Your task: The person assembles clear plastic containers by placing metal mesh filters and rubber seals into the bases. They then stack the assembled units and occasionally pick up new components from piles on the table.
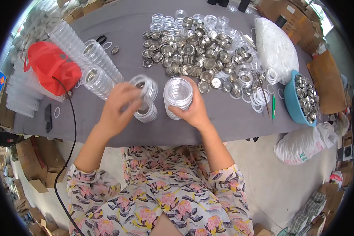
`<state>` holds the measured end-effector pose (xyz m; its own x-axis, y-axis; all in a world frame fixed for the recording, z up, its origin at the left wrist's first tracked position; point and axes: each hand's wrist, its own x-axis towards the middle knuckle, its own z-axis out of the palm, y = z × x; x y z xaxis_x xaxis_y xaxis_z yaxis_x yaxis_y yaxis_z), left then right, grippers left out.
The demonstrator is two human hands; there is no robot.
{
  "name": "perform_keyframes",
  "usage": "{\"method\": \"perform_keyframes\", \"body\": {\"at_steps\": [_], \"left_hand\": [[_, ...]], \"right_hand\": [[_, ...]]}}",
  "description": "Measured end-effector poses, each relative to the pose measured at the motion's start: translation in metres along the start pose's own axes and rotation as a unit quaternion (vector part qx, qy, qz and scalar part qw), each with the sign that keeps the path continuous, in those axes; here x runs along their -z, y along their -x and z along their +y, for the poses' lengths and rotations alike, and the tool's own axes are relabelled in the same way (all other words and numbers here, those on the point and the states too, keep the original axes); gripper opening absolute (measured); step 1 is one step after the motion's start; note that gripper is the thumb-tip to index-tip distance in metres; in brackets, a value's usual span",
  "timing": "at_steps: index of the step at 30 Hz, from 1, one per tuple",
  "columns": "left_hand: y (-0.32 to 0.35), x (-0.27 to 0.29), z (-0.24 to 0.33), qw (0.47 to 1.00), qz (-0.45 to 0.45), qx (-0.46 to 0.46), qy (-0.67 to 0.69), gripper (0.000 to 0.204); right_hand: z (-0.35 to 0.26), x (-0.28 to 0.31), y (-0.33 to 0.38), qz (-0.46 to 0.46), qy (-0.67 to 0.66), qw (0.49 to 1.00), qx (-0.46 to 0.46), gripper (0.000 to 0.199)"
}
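Note:
My right hand (195,109) is wrapped around a stack of clear round plastic rings or shallow cups (177,91), standing upright near the table's front edge. My left hand (120,105) is smeared by motion beside two shorter stacks. Its fingertips overlap the edge of the farther clear stack (148,84), and whether they grip a piece cannot be made out. Just nearer to me, a second stack (146,113) has silvery metal visible inside its top piece. Left of that hand lean long stacks of clear round pieces (96,80), the nearest ones with metal inserts.
A large heap of silvery metal caps (202,47) spreads over the grey table (131,37). White rings (259,98), a green pen (273,106) and a blue basin of metal caps (291,96) are at right. A red bag (53,67) and black cable (72,114) lie left.

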<state>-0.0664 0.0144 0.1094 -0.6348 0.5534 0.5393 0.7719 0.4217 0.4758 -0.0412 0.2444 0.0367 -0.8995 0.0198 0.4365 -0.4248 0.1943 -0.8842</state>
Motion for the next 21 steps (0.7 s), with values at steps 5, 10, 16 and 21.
{"method": "perform_keyframes", "body": {"at_steps": [5, 10, 16, 21], "left_hand": [[0.033, -0.015, -0.008, 0.979, -0.180, 0.041, -0.087, 0.026], [0.030, -0.011, -0.013, 0.982, -0.172, 0.020, -0.081, 0.028], [0.030, -0.015, -0.014, 0.991, -0.121, 0.028, -0.041, 0.032], [0.034, -0.016, -0.012, 0.998, -0.058, -0.002, -0.040, 0.036]], "right_hand": [[0.010, 0.000, 0.003, 0.034, -0.207, 0.978, -0.016, 0.071], [0.065, 0.035, 0.005, 0.159, 0.153, 0.975, -0.044, 0.045], [0.092, 0.047, 0.009, 0.067, 0.491, 0.867, -0.053, 0.029], [0.082, 0.050, 0.018, 0.036, 0.499, 0.866, 0.029, 0.020]]}}
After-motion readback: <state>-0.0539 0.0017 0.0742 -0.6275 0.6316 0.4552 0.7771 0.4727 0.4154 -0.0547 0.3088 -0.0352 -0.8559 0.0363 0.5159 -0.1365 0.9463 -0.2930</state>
